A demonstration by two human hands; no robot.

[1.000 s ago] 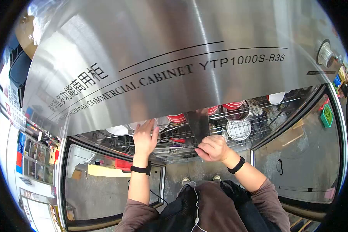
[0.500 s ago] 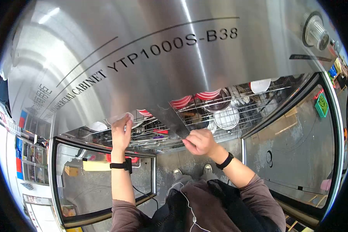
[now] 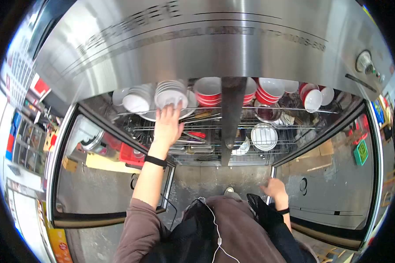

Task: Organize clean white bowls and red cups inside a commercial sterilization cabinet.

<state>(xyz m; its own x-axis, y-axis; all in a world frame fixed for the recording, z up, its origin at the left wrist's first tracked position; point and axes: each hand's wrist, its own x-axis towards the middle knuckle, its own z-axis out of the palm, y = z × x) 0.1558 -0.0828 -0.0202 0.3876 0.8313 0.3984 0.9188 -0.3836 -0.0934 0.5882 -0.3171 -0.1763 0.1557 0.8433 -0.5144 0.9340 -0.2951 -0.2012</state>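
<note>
My left hand (image 3: 167, 125) reaches into the steel cabinet (image 3: 197, 52), fingers spread against the front of a stack of white bowls (image 3: 170, 90) on the upper wire rack. Another white stack (image 3: 137, 100) tilts just left of it, and a white plate (image 3: 188, 105) shows behind and below. Red-and-white bowls (image 3: 207, 90) stand to the right of my left hand. Low at the right, my right hand (image 3: 275, 188) hangs by the inner edge of the right glass door, fingers loosely curled; whether it touches the door is unclear.
The left door (image 3: 109, 215) and right door (image 3: 333, 219) stand swung out on both sides of me. A dark upright post (image 3: 231, 118) divides the cabinet opening. White plates (image 3: 264, 136) and utensils lie on lower racks. A green basket (image 3: 361, 153) is at far right.
More of the upper rack shows now. My left hand has moved up and right onto the white bowls. My right hand has left the centre post and dropped down to the right.
</note>
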